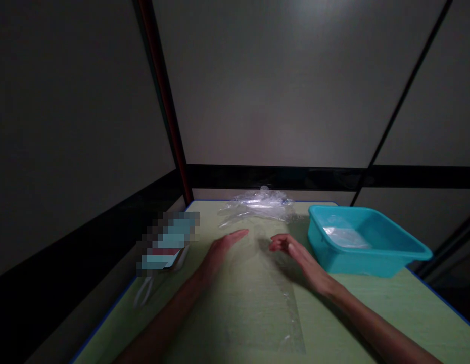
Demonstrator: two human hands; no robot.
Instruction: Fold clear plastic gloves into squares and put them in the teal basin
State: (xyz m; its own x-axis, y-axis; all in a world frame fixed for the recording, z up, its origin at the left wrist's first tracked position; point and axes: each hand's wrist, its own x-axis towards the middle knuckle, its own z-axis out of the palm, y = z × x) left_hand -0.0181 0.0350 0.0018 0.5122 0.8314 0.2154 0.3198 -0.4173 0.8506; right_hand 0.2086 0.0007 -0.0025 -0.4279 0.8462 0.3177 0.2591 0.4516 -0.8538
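Observation:
A clear plastic bag lies flat on the green table, one long edge showing on its right side. Over its far left part is my left hand, slightly blurred, its fingers stretched out and nothing seen in them. My right hand hovers near the bag's far right edge; its fingers are loosely bent, and no held thing shows. Whether either hand touches the plastic I cannot tell. Beyond both hands sits a crumpled heap of clear plastic bags.
On the right stands a turquoise basin with a clear plastic packet inside. A blurred-out flat object with a pale strap lies at the left edge of the table. A panelled wall rises behind.

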